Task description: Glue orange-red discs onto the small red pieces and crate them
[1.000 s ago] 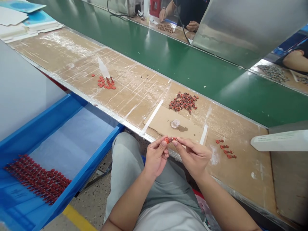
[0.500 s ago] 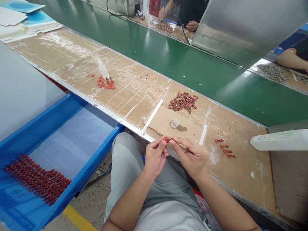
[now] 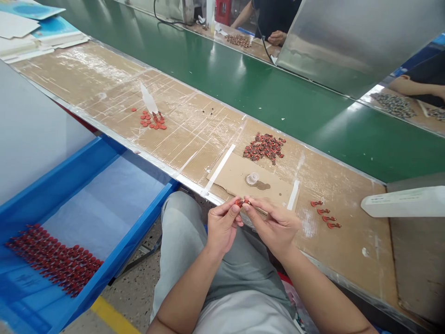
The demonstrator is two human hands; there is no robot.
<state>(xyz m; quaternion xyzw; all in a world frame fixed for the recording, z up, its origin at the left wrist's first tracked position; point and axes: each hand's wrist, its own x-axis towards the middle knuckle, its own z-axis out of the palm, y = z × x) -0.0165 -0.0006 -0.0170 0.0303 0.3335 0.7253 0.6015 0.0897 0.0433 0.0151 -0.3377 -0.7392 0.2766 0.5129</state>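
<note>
My left hand (image 3: 222,227) pinches a small red disc base (image 3: 238,202) between thumb and fingertips. In my right hand (image 3: 274,225), thumb and forefinger close on a small dark-and-red figurine (image 3: 246,202), held up against the disc; my fingertips partly hide both. Just beyond my hands, a small clear cup (image 3: 252,178) stands on a cardboard sheet (image 3: 232,174). Behind it lies a heap of dark-and-red figurines (image 3: 264,147). Several figurines on red bases (image 3: 326,211) lie in a slanting row to the right.
Loose red discs (image 3: 148,119) lie near a white plastic strip (image 3: 149,98) on the left. A blue tray (image 3: 139,218) beside my leg holds rows of red-based figurines (image 3: 57,257). Beyond the table runs a green conveyor belt (image 3: 208,69); co-workers' arms (image 3: 417,87) show across it. A white bottle (image 3: 403,202) lies at right.
My two hands stay together, with the figurine and disc shifting slightly between the fingertips. Specks on the green belt have slid to the left. Across the belt, co-workers' arms have moved.
</note>
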